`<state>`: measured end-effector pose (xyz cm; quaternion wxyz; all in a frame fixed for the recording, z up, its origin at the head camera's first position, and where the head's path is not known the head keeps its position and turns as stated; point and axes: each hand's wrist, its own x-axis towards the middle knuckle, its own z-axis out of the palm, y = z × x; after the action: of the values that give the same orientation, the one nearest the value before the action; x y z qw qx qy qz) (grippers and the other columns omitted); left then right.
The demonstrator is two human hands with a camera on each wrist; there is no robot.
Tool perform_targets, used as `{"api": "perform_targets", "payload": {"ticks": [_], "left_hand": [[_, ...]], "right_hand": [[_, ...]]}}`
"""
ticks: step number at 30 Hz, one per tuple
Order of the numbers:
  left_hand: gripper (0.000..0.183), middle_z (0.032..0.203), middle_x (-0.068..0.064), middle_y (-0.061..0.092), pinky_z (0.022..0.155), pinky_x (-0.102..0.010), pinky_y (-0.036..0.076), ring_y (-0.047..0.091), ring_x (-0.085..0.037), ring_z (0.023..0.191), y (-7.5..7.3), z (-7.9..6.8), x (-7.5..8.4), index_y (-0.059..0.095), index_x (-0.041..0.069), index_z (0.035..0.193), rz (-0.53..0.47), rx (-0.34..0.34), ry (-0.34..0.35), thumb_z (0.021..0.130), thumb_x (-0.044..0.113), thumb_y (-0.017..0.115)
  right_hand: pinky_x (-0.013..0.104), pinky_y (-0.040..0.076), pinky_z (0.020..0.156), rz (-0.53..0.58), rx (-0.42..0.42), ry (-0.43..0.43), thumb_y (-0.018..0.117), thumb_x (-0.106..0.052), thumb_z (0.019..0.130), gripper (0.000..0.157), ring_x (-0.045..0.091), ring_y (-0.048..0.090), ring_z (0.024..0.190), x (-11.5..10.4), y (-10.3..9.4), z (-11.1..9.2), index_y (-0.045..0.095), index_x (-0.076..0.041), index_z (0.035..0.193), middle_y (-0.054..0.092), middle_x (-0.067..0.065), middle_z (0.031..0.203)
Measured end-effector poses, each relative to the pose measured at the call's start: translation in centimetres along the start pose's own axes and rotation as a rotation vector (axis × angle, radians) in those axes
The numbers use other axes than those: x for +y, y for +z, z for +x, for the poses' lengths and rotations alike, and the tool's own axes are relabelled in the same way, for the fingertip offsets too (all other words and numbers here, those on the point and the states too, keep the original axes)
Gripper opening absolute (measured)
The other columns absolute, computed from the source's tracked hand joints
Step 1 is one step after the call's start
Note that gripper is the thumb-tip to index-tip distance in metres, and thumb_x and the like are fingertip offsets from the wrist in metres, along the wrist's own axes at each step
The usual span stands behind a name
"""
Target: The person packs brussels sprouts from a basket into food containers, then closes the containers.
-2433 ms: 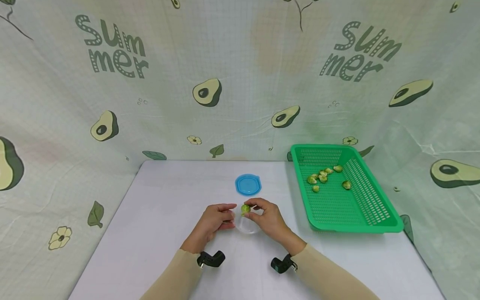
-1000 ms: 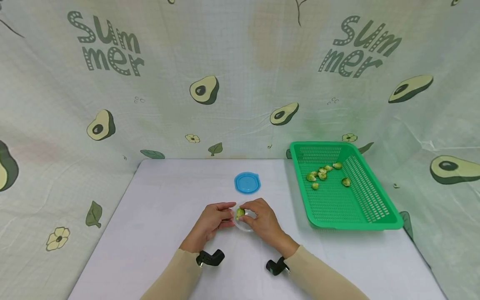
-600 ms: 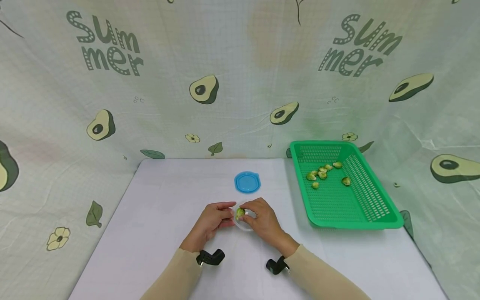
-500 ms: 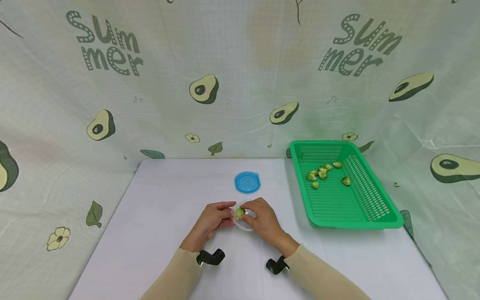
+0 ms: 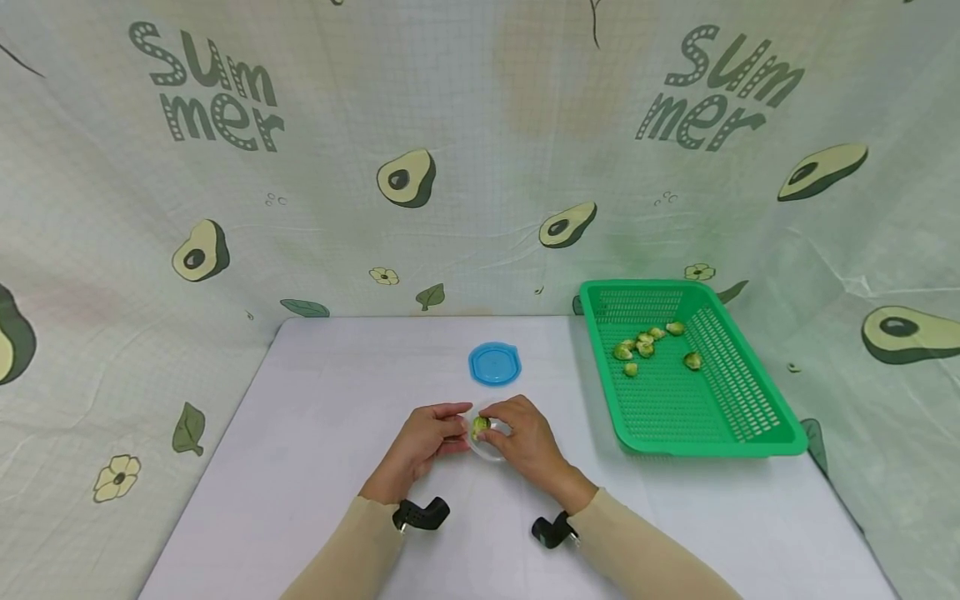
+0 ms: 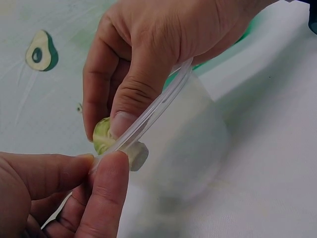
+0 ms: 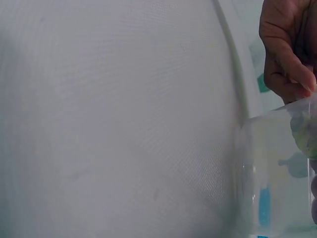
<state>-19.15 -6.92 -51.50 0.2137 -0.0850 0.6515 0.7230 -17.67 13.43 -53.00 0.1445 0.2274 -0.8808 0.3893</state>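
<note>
Between both hands stands a small clear round plastic container (image 6: 198, 139), its rim tilted toward the left hand. The left hand (image 5: 429, 437) pinches that rim between thumb and fingers. My right hand (image 5: 525, 435) grips a green Brussels sprout (image 5: 481, 425) at the container's mouth, with thumb and fingertips around it. In the left wrist view, part of the sprout (image 6: 103, 136) shows above the rim and part through the clear wall. The right wrist view shows the container (image 7: 272, 168) side-on and the sprout cut off at the frame's edge.
A blue lid (image 5: 495, 364) lies on the white table (image 5: 360, 367) just behind the container. At the right stands a green perforated basket (image 5: 705, 425) with several Brussels sprouts (image 5: 645, 348) in it. A printed cloth (image 5: 480, 167) hangs behind the table.
Since the oldest frame, the right hand has moved slightly left and down, bringing the sprout into the container's mouth. Over the last second the hands have hardly moved.
</note>
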Motion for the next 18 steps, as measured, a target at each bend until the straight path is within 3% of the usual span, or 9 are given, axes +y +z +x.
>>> {"api": "perform_targets", "payload": {"ticks": [7,18], "left_hand": [[0.041,0.104,-0.017,0.066,0.072,-0.028,0.066,0.067,-0.014,0.079,-0.04,-0.14,0.01,0.067,-0.003,0.137,-0.012,0.004,0.006,0.097,-0.007,0.066],[0.042,0.099,-0.013,0.066,0.072,-0.027,0.066,0.068,-0.014,0.079,-0.04,-0.06,-0.26,0.068,-0.002,0.137,-0.024,0.003,0.011,0.095,-0.006,0.069]], "right_hand": [[0.035,0.06,0.087,-0.034,0.002,-0.026,0.092,-0.013,0.079,0.031,0.017,0.064,0.103,-0.23,0.06,0.07,0.081,-0.01,0.107,0.078,-0.001,0.104],[0.034,0.061,0.086,-0.015,0.024,-0.002,0.091,-0.008,0.08,0.03,0.018,0.065,0.101,-0.34,-0.03,-0.06,0.081,-0.009,0.109,0.076,0.001,0.105]]}}
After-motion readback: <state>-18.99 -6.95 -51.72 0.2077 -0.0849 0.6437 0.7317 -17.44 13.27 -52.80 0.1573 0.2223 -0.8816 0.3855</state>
